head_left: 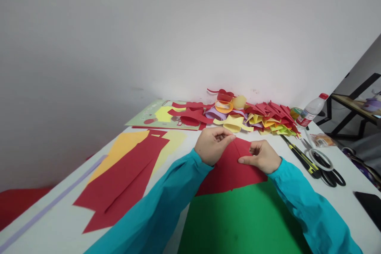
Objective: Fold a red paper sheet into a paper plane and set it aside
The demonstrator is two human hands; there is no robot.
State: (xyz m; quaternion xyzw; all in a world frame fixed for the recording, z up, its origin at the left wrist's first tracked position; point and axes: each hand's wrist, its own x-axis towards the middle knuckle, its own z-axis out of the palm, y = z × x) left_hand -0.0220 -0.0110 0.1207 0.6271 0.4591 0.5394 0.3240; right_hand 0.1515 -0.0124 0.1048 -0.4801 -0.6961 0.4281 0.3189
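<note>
A sheet of red paper (229, 170) with a crease line near its top is held up between both hands, above a green sheet (238, 222). My left hand (212, 145) pinches its upper left corner between thumb and fingers. On the right side, my right hand (262, 155) grips the same paper, thumb lying on its face and fingers curled behind. The paper's lower edge hangs over the far part of the green sheet. Part of its left side is hidden behind my left wrist.
Red cut sheets (125, 178) lie on the left over an orange sheet (119, 147). At the back are paper cut-outs (193, 117) and a pile of folded paper pieces (270, 117). A utility knife (303, 158), scissors (331, 176), a tape roll (321, 158) and a bottle (312, 110) stand or lie right.
</note>
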